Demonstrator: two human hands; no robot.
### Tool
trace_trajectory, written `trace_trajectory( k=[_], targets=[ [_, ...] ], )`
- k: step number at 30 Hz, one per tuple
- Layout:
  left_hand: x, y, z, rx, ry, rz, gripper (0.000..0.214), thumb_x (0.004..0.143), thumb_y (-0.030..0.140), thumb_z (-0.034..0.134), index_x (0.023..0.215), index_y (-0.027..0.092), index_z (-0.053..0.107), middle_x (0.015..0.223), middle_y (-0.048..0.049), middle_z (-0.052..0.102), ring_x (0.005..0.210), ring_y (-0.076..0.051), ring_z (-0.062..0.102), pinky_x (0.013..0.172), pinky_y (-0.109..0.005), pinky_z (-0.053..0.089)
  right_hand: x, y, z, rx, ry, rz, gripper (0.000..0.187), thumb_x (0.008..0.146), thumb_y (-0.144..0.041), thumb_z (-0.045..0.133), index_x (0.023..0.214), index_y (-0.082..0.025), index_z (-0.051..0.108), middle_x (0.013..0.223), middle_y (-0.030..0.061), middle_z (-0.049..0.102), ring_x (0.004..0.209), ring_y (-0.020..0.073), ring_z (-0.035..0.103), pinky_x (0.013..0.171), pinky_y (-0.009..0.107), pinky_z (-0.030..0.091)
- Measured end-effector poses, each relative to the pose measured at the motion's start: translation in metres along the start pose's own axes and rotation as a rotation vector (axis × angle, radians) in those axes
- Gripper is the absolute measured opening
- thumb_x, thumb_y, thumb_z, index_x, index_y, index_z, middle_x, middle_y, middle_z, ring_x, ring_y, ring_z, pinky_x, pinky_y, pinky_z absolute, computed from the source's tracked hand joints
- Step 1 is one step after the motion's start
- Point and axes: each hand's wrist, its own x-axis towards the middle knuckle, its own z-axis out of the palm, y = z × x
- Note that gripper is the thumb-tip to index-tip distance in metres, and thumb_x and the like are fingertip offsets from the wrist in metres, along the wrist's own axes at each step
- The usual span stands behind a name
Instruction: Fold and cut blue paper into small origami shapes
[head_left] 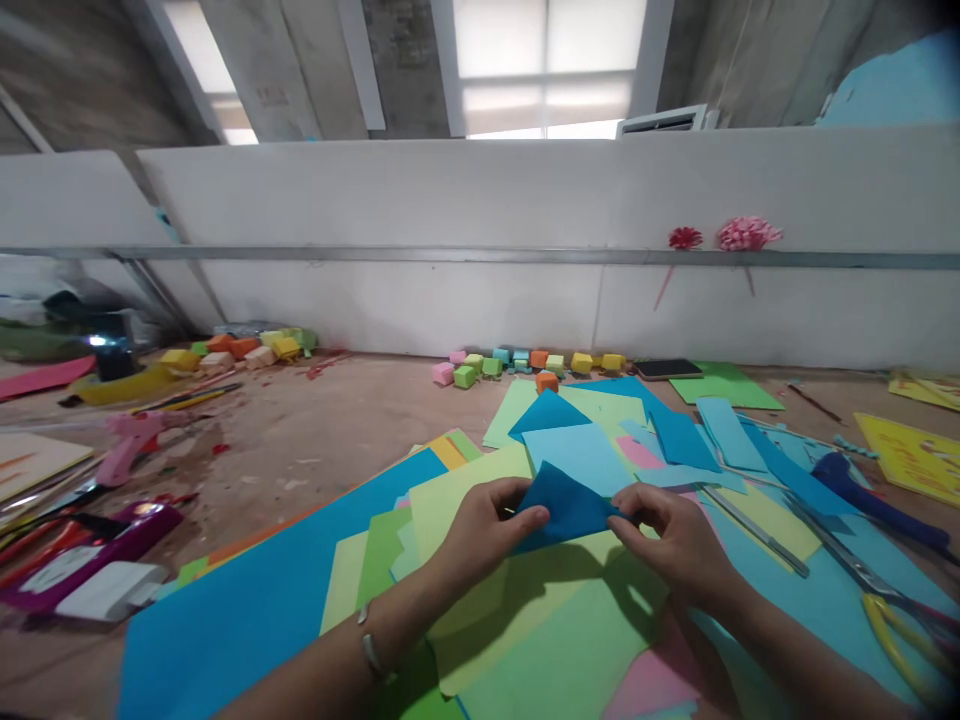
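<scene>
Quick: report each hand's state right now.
Left hand: closed, pinching the left edge of the folded blue paper.
Right hand: closed, pinching the same paper's right corner.

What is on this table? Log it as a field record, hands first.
left hand: pinches blue paper at its left corner
right hand: pinches its right corner
under hands: green sheet among loose coloured sheets
right: scissors, yellow handles
back: row of paper cubes
ledge: red flower, pink flower
</scene>
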Motion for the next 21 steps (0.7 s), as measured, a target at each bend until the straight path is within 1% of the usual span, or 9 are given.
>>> trace_trajectory(
  k=[3, 7, 8, 9, 11, 12, 15, 17, 21],
  targets=[
    [0.0008, -0.0004, -0.0005, -0.108, 0.041, -0.027, 0.038, 0.066, 0.041, 0.077, 0.092, 0.014, 0.073, 0.090, -0.0085, 0.074, 0.079, -0.021, 0.065, 0.071, -0.030, 0.051, -0.0014, 0.0007, 0.0009, -0.025, -0.043, -0.036, 0.018, 0.080, -0.030, 0.057, 0.065, -0.021, 0.051, 0.074, 0.0030, 0.064, 0.071, 0.0176, 0.061, 0.064, 0.028, 0.046],
    [0.0032, -0.0038, -0.0002, -0.194, 0.169, -0.066, 0.027, 0.060, 0.034, 0.079, 0.076, 0.014, 0.071, 0.074, -0.0040, 0.070, 0.069, -0.016, 0.061, 0.066, -0.026, 0.048, -0.0018, 0.0015, 0.0023, -0.053, -0.058, -0.050, 0.016, 0.080, -0.032, 0.057, 0.069, -0.021, 0.053, 0.073, 0.0028, 0.064, 0.069, 0.0175, 0.061, 0.063, 0.029, 0.047],
    [0.0036, -0.0043, 0.0002, -0.204, 0.186, -0.067, 0.026, 0.058, 0.033, 0.079, 0.073, 0.014, 0.070, 0.071, -0.0029, 0.068, 0.066, -0.015, 0.059, 0.064, -0.025, 0.047, -0.0019, 0.0017, 0.0029, -0.045, -0.051, -0.035, 0.011, 0.080, -0.032, 0.058, 0.076, -0.021, 0.057, 0.074, 0.0025, 0.065, 0.069, 0.0174, 0.061, 0.063, 0.028, 0.048],
    [0.0038, -0.0044, 0.0007, -0.212, 0.194, -0.065, 0.025, 0.057, 0.032, 0.079, 0.072, 0.014, 0.069, 0.068, -0.0021, 0.067, 0.064, -0.014, 0.058, 0.062, -0.025, 0.046, -0.0019, 0.0019, 0.0035, -0.034, -0.043, -0.018, 0.013, 0.079, -0.032, 0.058, 0.087, -0.021, 0.060, 0.075, 0.0022, 0.065, 0.069, 0.0175, 0.062, 0.062, 0.028, 0.049],
    [0.0035, -0.0037, 0.0018, -0.210, 0.195, -0.055, 0.024, 0.057, 0.030, 0.079, 0.070, 0.014, 0.067, 0.066, -0.0010, 0.065, 0.063, -0.013, 0.056, 0.060, -0.024, 0.044, -0.0017, 0.0022, 0.0041, -0.024, -0.040, 0.011, 0.032, 0.079, -0.031, 0.058, 0.109, -0.021, 0.060, 0.079, 0.0026, 0.067, 0.071, 0.0182, 0.064, 0.064, 0.029, 0.051],
    [0.0030, -0.0030, 0.0023, -0.203, 0.192, -0.049, 0.023, 0.058, 0.030, 0.078, 0.070, 0.014, 0.067, 0.066, -0.0007, 0.064, 0.062, -0.012, 0.056, 0.060, -0.023, 0.044, -0.0015, 0.0022, 0.0039, -0.029, -0.052, 0.015, 0.036, 0.079, -0.032, 0.058, 0.113, -0.021, 0.060, 0.082, 0.0036, 0.068, 0.074, 0.0189, 0.065, 0.065, 0.030, 0.051],
    [0.0009, -0.0003, 0.0032, -0.173, 0.175, -0.043, 0.020, 0.060, 0.028, 0.077, 0.071, 0.014, 0.066, 0.067, -0.0007, 0.064, 0.064, -0.013, 0.056, 0.061, -0.024, 0.044, -0.0003, 0.0017, 0.0024, -0.066, -0.133, -0.001, 0.024, 0.082, -0.034, 0.056, 0.099, -0.021, 0.067, 0.090, 0.0063, 0.071, 0.080, 0.0203, 0.065, 0.070, 0.032, 0.051],
    [-0.0005, 0.0013, 0.0034, -0.148, 0.155, -0.052, 0.020, 0.061, 0.026, 0.076, 0.075, 0.014, 0.069, 0.069, -0.0017, 0.065, 0.066, -0.014, 0.057, 0.062, -0.024, 0.045, 0.0005, 0.0011, 0.0018, -0.067, -0.188, 0.008, 0.020, 0.083, -0.034, 0.056, 0.092, -0.021, 0.069, 0.090, 0.0063, 0.071, 0.081, 0.0206, 0.065, 0.071, 0.032, 0.051],
    [-0.0017, 0.0034, 0.0034, -0.102, 0.121, -0.044, 0.017, 0.063, 0.024, 0.071, 0.076, 0.013, 0.072, 0.072, -0.0033, 0.068, 0.068, -0.015, 0.058, 0.064, -0.025, 0.044, 0.0004, -0.0018, 0.0037, -0.055, -0.238, 0.087, 0.024, 0.081, -0.037, 0.056, 0.095, -0.021, 0.068, 0.088, 0.0048, 0.071, 0.078, 0.0201, 0.064, 0.068, 0.031, 0.049]
  ],
)
